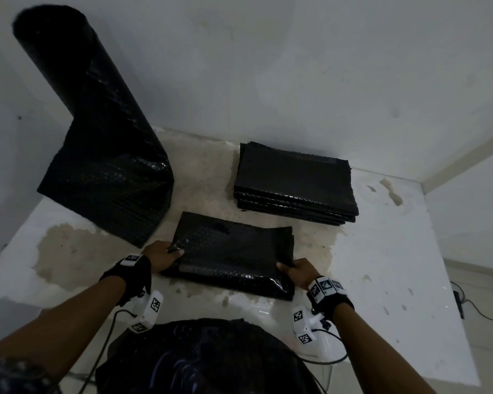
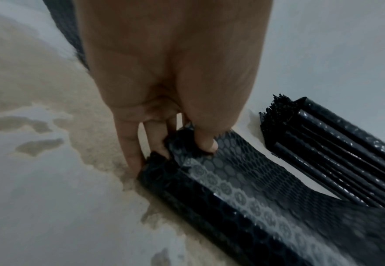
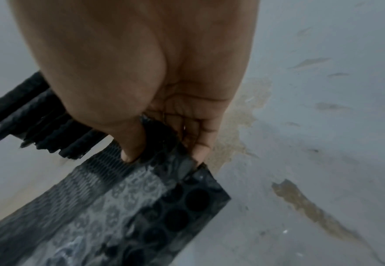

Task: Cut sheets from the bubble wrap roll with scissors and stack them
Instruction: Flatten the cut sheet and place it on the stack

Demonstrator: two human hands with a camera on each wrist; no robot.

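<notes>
1. The surface (image 1: pixel 382 251) in front of you is white, with worn tan patches through its middle, and it runs back to a pale wall.
2. The bubble wrap roll (image 1: pixel 77 89) is black and stands leaning at the far left against the wall; its loose end (image 1: pixel 108 189) hangs down and spreads onto the surface.
3. The stack (image 1: pixel 295 182) of folded black sheets lies at the far right of centre, close to the wall and well apart from the roll.
4. The folded sheet (image 1: pixel 234 253) lies flat on the surface right in front of you, between the roll's loose end and the stack and nearer to you than both.
5. Your left hand (image 1: pixel 161 255) grips the sheet's left edge: in the left wrist view the thumb (image 2: pixel 206 142) presses on top while the fingers (image 2: pixel 129 153) curl down at the edge.
6. Your right hand (image 1: pixel 299 273) grips the sheet's near right corner, thumb (image 3: pixel 133 144) on top and fingers (image 3: pixel 201 147) wrapped under the edge.
7. Both wrists carry black straps with white marker blocks (image 1: pixel 150 311), and cables trail back from them.
</notes>
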